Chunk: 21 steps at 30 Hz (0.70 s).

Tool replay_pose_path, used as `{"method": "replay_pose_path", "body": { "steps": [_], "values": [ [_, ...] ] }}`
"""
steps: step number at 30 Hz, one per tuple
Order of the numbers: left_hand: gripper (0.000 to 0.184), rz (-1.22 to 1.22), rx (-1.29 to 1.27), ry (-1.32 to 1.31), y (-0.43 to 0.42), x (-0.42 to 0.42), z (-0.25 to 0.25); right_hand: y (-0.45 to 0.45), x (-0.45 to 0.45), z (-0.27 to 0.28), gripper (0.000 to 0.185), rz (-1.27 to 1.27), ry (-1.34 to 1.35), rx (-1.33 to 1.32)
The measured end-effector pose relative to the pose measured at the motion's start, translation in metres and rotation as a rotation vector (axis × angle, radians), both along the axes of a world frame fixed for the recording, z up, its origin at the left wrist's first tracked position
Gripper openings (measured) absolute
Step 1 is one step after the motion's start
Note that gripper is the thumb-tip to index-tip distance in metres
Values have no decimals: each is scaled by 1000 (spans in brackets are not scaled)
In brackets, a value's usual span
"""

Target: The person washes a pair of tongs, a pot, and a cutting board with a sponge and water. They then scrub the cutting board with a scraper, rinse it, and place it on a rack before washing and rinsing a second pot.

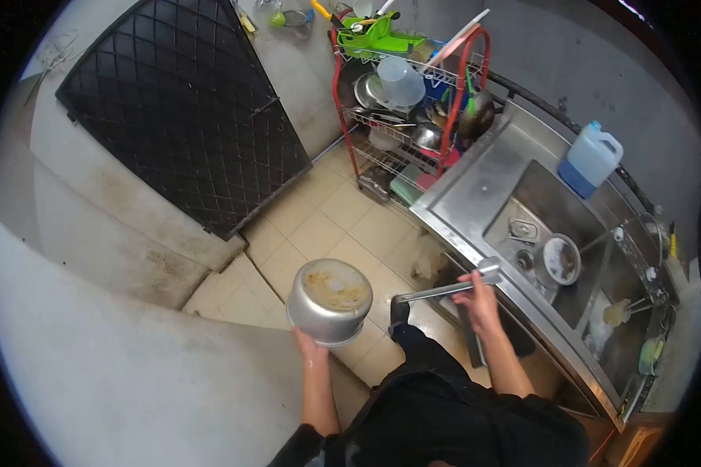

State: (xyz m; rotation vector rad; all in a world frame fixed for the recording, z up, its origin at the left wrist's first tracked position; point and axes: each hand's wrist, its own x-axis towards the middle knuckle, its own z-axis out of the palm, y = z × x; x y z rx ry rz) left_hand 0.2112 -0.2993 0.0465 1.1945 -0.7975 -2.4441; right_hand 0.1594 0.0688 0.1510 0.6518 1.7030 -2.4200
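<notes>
My left hand (310,342) grips the rim of a silver metal pot (329,303), which is tilted with its stained brown-yellow bottom facing up toward me. My right hand (479,302) is closed around a long metal utensil (436,293), held roughly level beside the sink counter's front edge. One end of the utensil lies near the counter edge and the other points toward the pot, apart from it. My left fingers are partly hidden under the pot.
A steel sink counter (463,206) on the right holds a soapy pot (559,261) and a blue-liquid jug (590,161). A red-framed dish rack (339,93) stands ahead. A dark lattice gate (187,109) is at the left, above tiled floor (319,226).
</notes>
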Motion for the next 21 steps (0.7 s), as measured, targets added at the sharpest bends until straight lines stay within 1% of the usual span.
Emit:
{"method": "replay_pose_path", "body": {
  "steps": [1,2,3,4,6,7,8,9,10,11,12,13,14,15,16,18,19,20,21],
  "values": [
    [58,-1,-11,-3,-19,-12,-10,5,-14,-5,37,-47,14,0],
    [59,21,-77,-45,-41,-24,-26,10,-29,-6,36,-63,17,-14],
    [59,44,-140,-88,-60,-36,-42,14,-46,-1,35,-61,24,-13],
    [59,45,-138,-88,-80,-44,-58,19,-67,6,33,-56,33,-6],
    [66,161,-239,-300,-118,-65,-78,22,-124,17,32,-85,134,70],
    [70,184,-351,-496,-121,-77,-63,25,-158,25,34,-53,201,80],
    [75,207,-458,-690,-119,-90,-46,20,-195,46,33,-75,271,118],
    [76,141,-600,-918,-141,-96,-62,11,-231,72,30,-130,338,195],
    [78,71,-742,-1142,-166,-103,-83,8,-269,94,28,9,516,131],
    [78,100,-767,-1149,-179,-110,-93,2,-308,115,27,2,600,171],
    [78,128,-787,-1164,-191,-114,-105,-7,-343,143,28,37,654,287],
    [78,126,-785,-1168,-195,-121,-107,-17,-380,165,29,11,701,324],
    [78,163,-810,-1202,-196,-128,-102,-28,-414,192,31,10,723,466],
    [79,198,-835,-1230,-197,-138,-99,-38,-458,208,31,-60,788,526],
    [79,190,-832,-1222,-199,-151,-99,-61,-493,236,33,-80,857,432],
    [77,366,-833,-967,-212,-177,-106,-75,-592,266,35,-13,1000,736],
    [77,363,-827,-959,-224,-191,-116,-86,-638,281,32,-42,1033,839],
    [76,269,-979,-1095,-240,-204,-128,-99,-683,293,30,-71,1061,939],
    [74,164,-1136,-1229,-258,-221,-137,-109,-727,301,31,-68,1021,1062]
  ]
}}
